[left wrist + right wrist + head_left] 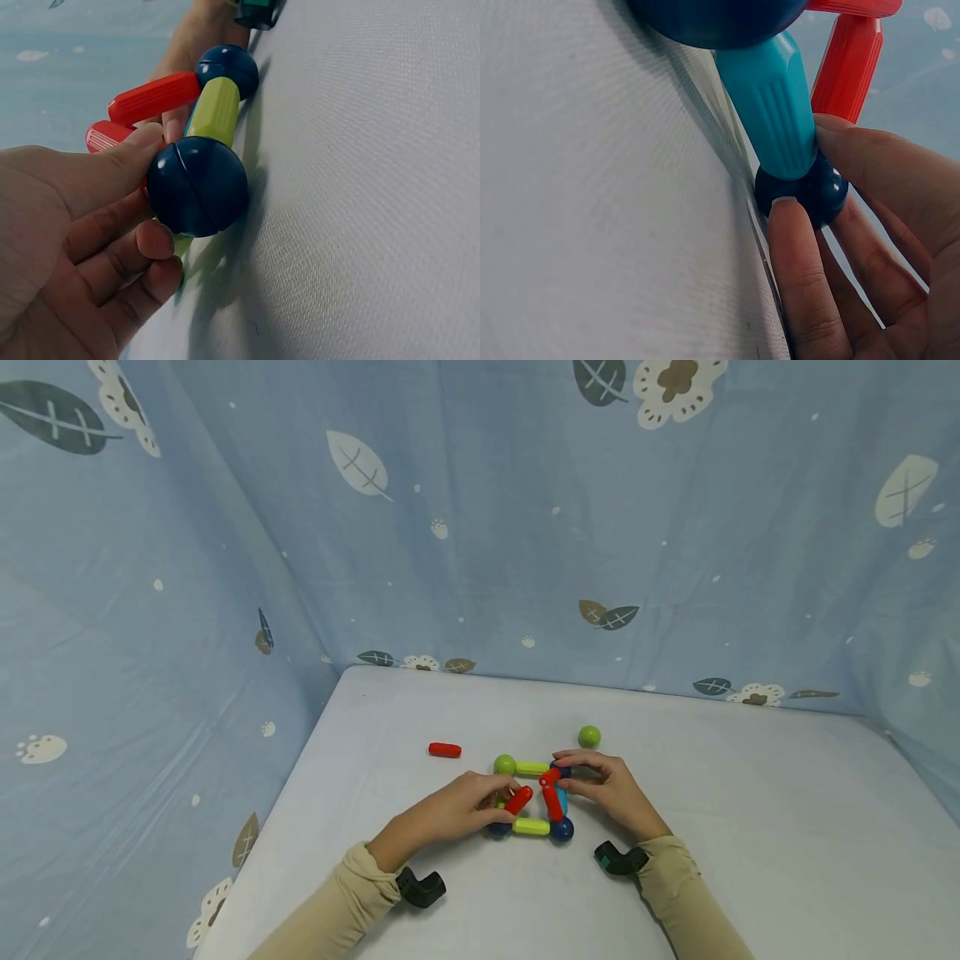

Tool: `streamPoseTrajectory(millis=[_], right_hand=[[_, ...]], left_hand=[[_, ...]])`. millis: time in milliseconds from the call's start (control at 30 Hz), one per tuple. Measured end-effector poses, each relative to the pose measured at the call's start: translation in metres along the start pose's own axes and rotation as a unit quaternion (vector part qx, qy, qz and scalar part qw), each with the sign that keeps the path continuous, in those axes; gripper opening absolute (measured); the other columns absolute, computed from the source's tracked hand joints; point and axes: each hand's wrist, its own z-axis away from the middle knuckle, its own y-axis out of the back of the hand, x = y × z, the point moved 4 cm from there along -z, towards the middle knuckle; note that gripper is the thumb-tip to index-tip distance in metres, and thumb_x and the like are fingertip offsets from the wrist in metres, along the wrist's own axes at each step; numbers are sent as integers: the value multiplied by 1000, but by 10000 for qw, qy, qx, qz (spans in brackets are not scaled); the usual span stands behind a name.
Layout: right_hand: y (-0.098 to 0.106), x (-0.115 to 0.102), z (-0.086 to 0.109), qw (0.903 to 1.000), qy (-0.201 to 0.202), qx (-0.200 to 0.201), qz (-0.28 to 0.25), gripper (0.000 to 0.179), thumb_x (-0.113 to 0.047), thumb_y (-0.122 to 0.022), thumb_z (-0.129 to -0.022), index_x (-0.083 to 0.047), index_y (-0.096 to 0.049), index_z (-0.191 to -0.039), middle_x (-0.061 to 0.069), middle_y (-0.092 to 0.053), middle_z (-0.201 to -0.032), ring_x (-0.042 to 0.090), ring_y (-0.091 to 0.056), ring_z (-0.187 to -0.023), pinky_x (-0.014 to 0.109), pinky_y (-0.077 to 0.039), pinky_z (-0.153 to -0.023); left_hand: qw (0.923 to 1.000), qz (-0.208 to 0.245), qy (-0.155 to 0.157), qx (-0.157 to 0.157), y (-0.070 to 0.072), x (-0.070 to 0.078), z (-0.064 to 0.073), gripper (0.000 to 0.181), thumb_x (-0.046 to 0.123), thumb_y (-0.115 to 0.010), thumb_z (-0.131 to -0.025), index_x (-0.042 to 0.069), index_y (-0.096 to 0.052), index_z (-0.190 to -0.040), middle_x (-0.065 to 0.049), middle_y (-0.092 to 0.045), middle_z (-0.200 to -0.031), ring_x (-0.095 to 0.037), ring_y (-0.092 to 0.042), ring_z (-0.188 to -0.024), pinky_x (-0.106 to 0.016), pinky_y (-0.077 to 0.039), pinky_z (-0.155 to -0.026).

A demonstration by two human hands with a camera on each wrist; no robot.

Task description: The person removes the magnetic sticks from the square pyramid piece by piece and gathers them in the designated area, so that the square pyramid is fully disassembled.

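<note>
A four-sided frame of balls and rods lies on the table between the hands. My left hand (476,802) pinches a red rod (519,799) at the front-left navy ball (198,186). My right hand (606,785) holds the back-right navy ball (810,193) between thumb and fingers. Two more red rods (552,802) rise from the right side's balls and meet at their upper ends. A light-blue rod (769,109) forms that side. Yellow-green rods (531,827) run along front and back, and a green ball (505,765) marks the back-left corner.
A loose red rod (445,750) lies at the back left of the white table (750,827). Behind the frame sits a loose green ball (590,737). Blue patterned cloth (480,527) hangs along the back and sides. Each wrist carries a black camera mount (621,858).
</note>
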Motion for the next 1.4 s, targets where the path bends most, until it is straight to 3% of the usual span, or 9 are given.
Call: streamPoseTrajectory(millis=[633,1167,1400], right_hand=[[1,-2,0,10000,-61,24,-3,28,-19,-80,-91,-20,-75,-118,9,-67,-137,-3,-62,-120,20,-55,-95],[2,-1,0,10000,-89,-5,-24,28,-19,-80,-91,-19,-75,-119,9,-67,-138,-2,-63,-120,21,-55,-95],[0,1,1,10000,-88,34,27,30,-22,-81,-90,-21,-76,-119,6,-68,-137,-1,-62,-123,21,-53,-99]], left_hand=[[9998,-152,-69,116,0,3,0,32,25,-68,-101,12,-61,-129,0,-75,-111,-3,-67,-94,-20,-54,-84],[9974,70,-187,696,9,1,1,25,23,-72,-99,20,-69,-124,10,-71,-105,-2,-59,-87,-20,-52,-76],[9927,-66,52,1200,30,-4,13,24,22,-80,-91,20,-74,-114,12,-71,-101,-7,-57,-83,-22,-49,-70]])
